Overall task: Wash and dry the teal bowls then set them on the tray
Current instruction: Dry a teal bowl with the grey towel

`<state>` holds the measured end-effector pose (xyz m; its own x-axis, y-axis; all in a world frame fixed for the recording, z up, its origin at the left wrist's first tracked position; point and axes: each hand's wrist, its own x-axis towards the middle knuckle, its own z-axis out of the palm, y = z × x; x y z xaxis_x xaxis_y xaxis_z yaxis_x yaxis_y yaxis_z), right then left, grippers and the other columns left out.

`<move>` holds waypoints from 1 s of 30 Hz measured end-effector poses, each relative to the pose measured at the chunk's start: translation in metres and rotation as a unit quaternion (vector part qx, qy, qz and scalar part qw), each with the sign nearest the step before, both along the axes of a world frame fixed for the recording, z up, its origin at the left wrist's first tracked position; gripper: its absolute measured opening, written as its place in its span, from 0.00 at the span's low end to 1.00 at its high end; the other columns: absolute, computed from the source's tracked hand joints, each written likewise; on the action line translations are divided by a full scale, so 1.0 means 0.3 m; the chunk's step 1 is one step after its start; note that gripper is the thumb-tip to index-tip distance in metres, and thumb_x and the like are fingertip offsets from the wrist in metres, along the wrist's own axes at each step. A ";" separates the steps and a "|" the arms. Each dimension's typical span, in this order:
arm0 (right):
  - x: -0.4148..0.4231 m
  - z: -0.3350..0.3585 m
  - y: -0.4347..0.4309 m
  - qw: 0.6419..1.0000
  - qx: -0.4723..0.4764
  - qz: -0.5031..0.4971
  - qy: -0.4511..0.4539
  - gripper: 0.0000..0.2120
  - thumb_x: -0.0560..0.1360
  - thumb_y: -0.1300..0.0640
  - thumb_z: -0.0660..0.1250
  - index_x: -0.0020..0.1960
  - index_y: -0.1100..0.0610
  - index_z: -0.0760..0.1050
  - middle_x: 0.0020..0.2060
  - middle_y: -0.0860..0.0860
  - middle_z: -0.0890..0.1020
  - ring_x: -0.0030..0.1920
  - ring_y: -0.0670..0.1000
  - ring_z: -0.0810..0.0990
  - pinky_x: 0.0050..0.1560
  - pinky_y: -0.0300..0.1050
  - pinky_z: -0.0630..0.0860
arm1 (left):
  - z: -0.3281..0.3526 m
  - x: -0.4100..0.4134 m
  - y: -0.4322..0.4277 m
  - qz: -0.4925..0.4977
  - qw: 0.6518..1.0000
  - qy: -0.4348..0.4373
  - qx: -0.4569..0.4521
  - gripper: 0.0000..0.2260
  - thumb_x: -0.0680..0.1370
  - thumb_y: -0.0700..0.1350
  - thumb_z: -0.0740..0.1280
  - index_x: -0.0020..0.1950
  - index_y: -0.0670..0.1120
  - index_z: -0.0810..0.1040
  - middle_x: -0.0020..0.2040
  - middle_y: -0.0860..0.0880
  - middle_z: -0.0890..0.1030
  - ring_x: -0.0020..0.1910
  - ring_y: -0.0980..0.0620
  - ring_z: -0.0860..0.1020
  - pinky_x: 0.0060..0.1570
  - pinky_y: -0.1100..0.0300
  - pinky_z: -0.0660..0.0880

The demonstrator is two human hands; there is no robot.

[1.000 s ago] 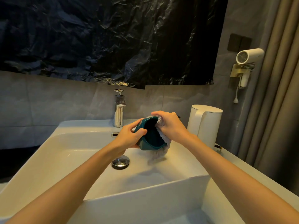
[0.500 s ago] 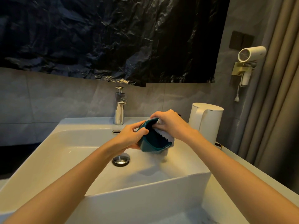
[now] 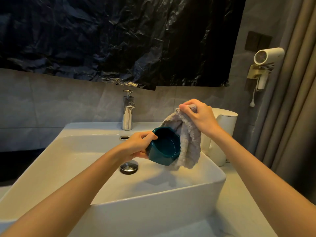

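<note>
A teal bowl (image 3: 165,147) with faceted sides is held over the white sink (image 3: 85,168), tilted so its dark inside faces me. My left hand (image 3: 136,147) grips its left rim, thumb inside. My right hand (image 3: 198,115) is raised above and to the right of the bowl, pinching the top of a grey fluffy cloth (image 3: 188,144). The cloth hangs down behind and beside the bowl's right side. No tray is in view.
A chrome tap (image 3: 127,113) stands at the back of the sink, and a metal drain plug (image 3: 129,166) sits in the basin. A white kettle (image 3: 224,134) stands on the counter to the right. A hairdryer (image 3: 266,57) hangs on the right wall beside a curtain.
My right hand has lifted up and away from the bowl, pulling the cloth out of it. The bowl has turned so its opening faces me more.
</note>
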<state>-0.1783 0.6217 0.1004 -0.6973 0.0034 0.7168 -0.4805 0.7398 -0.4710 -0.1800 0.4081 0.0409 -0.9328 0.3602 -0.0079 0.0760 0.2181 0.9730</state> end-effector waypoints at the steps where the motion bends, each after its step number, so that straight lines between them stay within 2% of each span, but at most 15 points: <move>1: 0.009 0.003 -0.032 0.999 0.001 0.029 -0.032 0.16 0.77 0.43 0.63 0.57 0.54 0.76 0.49 0.48 0.80 0.48 0.45 0.78 0.45 0.33 0.73 | 0.000 0.000 0.002 -0.002 1.000 0.001 -0.001 0.06 0.81 0.49 0.58 0.50 0.54 0.74 0.50 0.47 0.78 0.48 0.47 0.79 0.41 0.58 0.80; 3: 0.031 -0.013 -0.102 0.980 0.006 0.110 -0.165 0.22 0.79 0.41 0.55 0.68 0.51 0.67 0.61 0.46 0.74 0.59 0.45 0.73 0.57 0.37 0.70 | 0.000 0.000 0.006 -0.003 1.000 0.006 -0.004 0.05 0.81 0.50 0.58 0.49 0.54 0.74 0.49 0.47 0.79 0.49 0.47 0.79 0.42 0.58 0.80; 5: 0.035 -0.054 -0.137 0.952 0.034 0.151 -0.265 0.25 0.81 0.42 0.47 0.75 0.51 0.60 0.69 0.45 0.67 0.68 0.45 0.65 0.65 0.39 0.59 | 0.006 -0.001 0.002 0.006 1.000 0.013 -0.001 0.05 0.81 0.49 0.59 0.49 0.54 0.74 0.49 0.46 0.79 0.50 0.46 0.79 0.43 0.57 0.80; 7: 0.030 -0.084 -0.126 0.949 0.108 0.147 -0.259 0.22 0.83 0.48 0.49 0.76 0.51 0.57 0.73 0.46 0.64 0.72 0.47 0.61 0.68 0.40 0.57 | 0.010 0.000 -0.007 0.010 1.000 0.017 -0.002 0.06 0.81 0.49 0.59 0.48 0.54 0.74 0.48 0.46 0.79 0.48 0.46 0.80 0.42 0.58 0.81; 10: 0.025 -0.094 -0.089 0.945 0.234 0.112 -0.201 0.25 0.80 0.55 0.62 0.75 0.48 0.60 0.73 0.47 0.66 0.72 0.48 0.64 0.69 0.44 0.63 | 0.014 0.010 -0.014 -0.017 0.999 0.025 -0.015 0.07 0.81 0.48 0.58 0.49 0.51 0.75 0.46 0.46 0.80 0.43 0.50 0.81 0.37 0.61 0.81; 12: 0.024 -0.093 -0.084 0.936 0.298 0.080 -0.170 0.21 0.78 0.54 0.65 0.70 0.50 0.67 0.66 0.49 0.75 0.63 0.48 0.72 0.63 0.42 0.70 | 0.011 0.016 -0.012 -0.042 0.998 0.029 -0.033 0.07 0.81 0.48 0.58 0.51 0.49 0.75 0.45 0.46 0.80 0.41 0.51 0.80 0.35 0.62 0.80; 14: 0.021 -0.097 -0.094 0.923 0.371 0.014 -0.107 0.13 0.78 0.49 0.64 0.59 0.55 0.73 0.52 0.52 0.81 0.51 0.52 0.78 0.51 0.46 0.75 | 0.012 0.020 -0.010 -0.058 0.997 0.028 -0.044 0.07 0.81 0.48 0.58 0.51 0.49 0.75 0.45 0.46 0.81 0.41 0.51 0.81 0.36 0.61 0.79; 17: 0.015 -0.106 -0.103 0.899 0.434 -0.058 -0.019 0.15 0.79 0.46 0.61 0.50 0.59 0.71 0.43 0.56 0.81 0.43 0.59 0.79 0.38 0.49 0.71 | 0.014 0.023 -0.007 -0.057 0.997 0.023 -0.040 0.07 0.81 0.49 0.59 0.50 0.50 0.76 0.42 0.47 0.81 0.37 0.54 0.81 0.34 0.63 0.78; 19: 0.014 -0.116 -0.102 0.902 0.424 -0.079 -0.006 0.14 0.79 0.47 0.61 0.48 0.59 0.70 0.41 0.58 0.81 0.42 0.61 0.79 0.35 0.48 0.66 | 0.018 0.025 -0.003 -0.041 0.999 0.022 -0.029 0.08 0.80 0.51 0.60 0.52 0.51 0.76 0.43 0.48 0.81 0.38 0.55 0.81 0.34 0.63 0.78; 22: 0.020 -0.125 -0.099 0.924 0.364 -0.116 -0.014 0.12 0.78 0.50 0.61 0.45 0.59 0.70 0.42 0.60 0.80 0.44 0.63 0.78 0.37 0.49 0.67 | 0.021 0.012 -0.003 -0.030 0.999 0.019 -0.012 0.16 0.78 0.57 0.61 0.62 0.52 0.74 0.54 0.47 0.80 0.51 0.48 0.80 0.44 0.57 0.81; 24: 0.018 -0.119 -0.089 0.943 0.295 -0.150 -0.031 0.11 0.77 0.51 0.62 0.42 0.59 0.71 0.42 0.61 0.80 0.44 0.63 0.78 0.38 0.49 0.68 | 0.021 0.008 -0.003 -0.047 0.999 -0.008 0.024 0.20 0.77 0.56 0.63 0.67 0.51 0.68 0.60 0.44 0.77 0.56 0.44 0.79 0.49 0.52 0.81; 26: 0.011 -0.106 -0.077 0.951 0.240 -0.187 -0.060 0.12 0.76 0.52 0.63 0.38 0.58 0.70 0.41 0.60 0.81 0.44 0.63 0.78 0.37 0.47 0.68 | 0.019 0.008 0.004 -0.053 0.993 -0.037 0.099 0.23 0.76 0.52 0.66 0.70 0.51 0.65 0.61 0.43 0.77 0.54 0.44 0.80 0.48 0.53 0.81; 28: 0.001 -0.098 -0.073 0.951 0.210 -0.208 -0.090 0.14 0.77 0.50 0.63 0.39 0.59 0.72 0.41 0.60 0.81 0.44 0.62 0.79 0.38 0.46 0.68 | 0.012 0.009 0.022 -0.029 0.986 -0.031 0.162 0.23 0.75 0.48 0.68 0.69 0.52 0.65 0.59 0.44 0.78 0.51 0.46 0.81 0.45 0.56 0.81; 30: 0.003 -0.101 -0.084 0.954 0.194 -0.202 -0.107 0.16 0.77 0.48 0.64 0.40 0.61 0.74 0.40 0.58 0.80 0.43 0.60 0.79 0.37 0.46 0.68 | 0.000 0.010 0.038 0.020 0.985 0.007 0.170 0.23 0.75 0.45 0.69 0.68 0.53 0.67 0.57 0.45 0.77 0.50 0.47 0.80 0.42 0.57 0.81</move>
<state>-0.1775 0.5965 0.0700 -0.8254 0.0654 0.5607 -0.0440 0.9828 -0.1794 -0.1770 0.4195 0.0408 -0.9457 0.3025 0.1191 0.0874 -0.1161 0.9894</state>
